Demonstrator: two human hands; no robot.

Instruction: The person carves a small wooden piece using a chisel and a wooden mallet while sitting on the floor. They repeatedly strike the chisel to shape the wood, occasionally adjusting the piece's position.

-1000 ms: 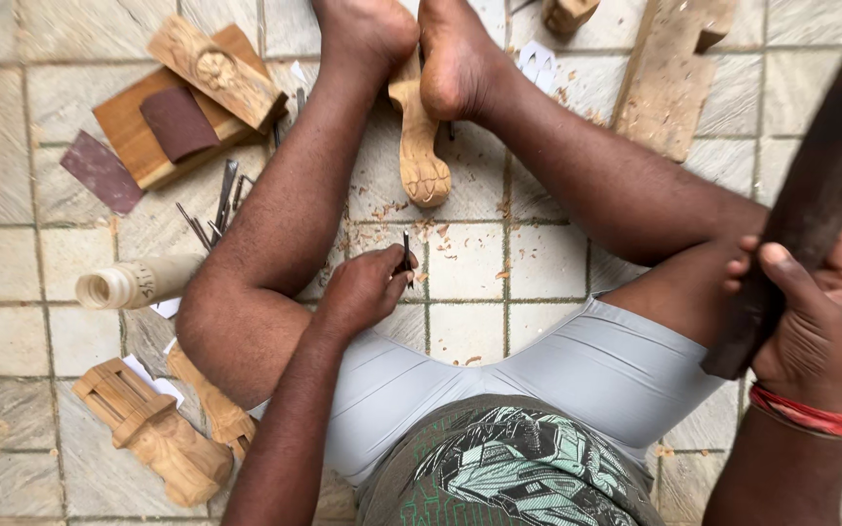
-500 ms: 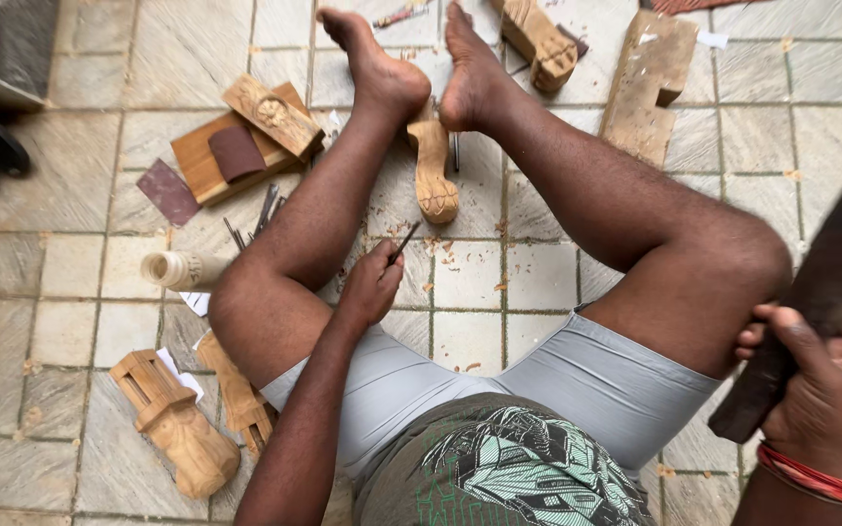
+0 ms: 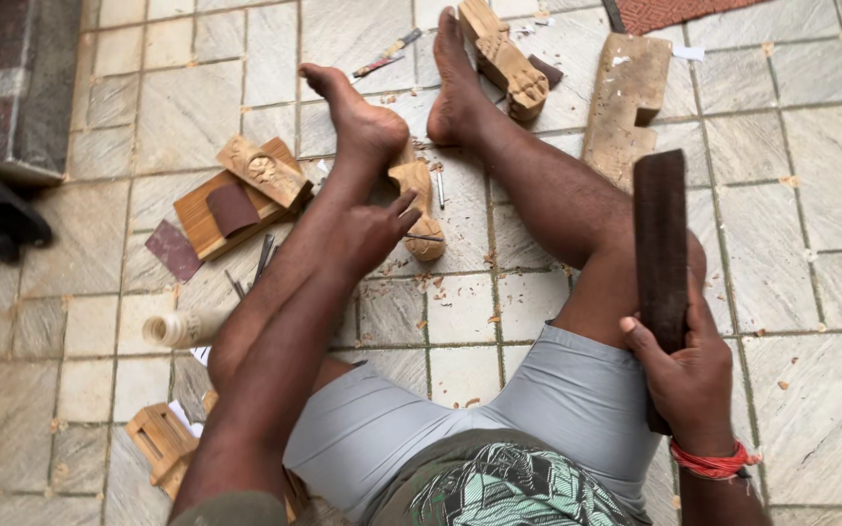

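On the tiled floor (image 3: pixel 811 195) at your twelve o'clock, your left hand (image 3: pixel 367 234) pinches a thin chisel (image 3: pixel 425 237) against the carved wooden piece (image 3: pixel 421 205) by your feet. At three o'clock, your right hand (image 3: pixel 689 375) has its grip closed around a dark wooden mallet (image 3: pixel 660 244), held upright.

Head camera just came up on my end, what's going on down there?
A person sits on a tiled floor among wood shavings. The left hand holds a thin chisel against a small carved wooden piece lying between the feet. The right hand grips a dark flat wooden mallet, raised upright over the knee. Other carved blocks and sandpaper lie around.
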